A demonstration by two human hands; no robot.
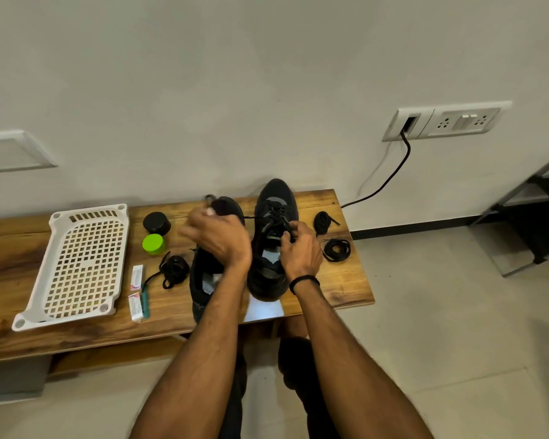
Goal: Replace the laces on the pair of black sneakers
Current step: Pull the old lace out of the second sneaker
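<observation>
Sneakers on wooden bench — white wall behind, tiled floor.

Left sneaker and right sneaker side by side, toes away from me. Right one part-laced, lace black. Spare coil at left, far coil and near coil at right.

A wooden tabletop carries a white perforated tray at left, a black jar, a green jar, two small boxes, a loose lace bundle, the left sneaker, the right sneaker on a white sheet, and two coiled laces at right.
</observation>
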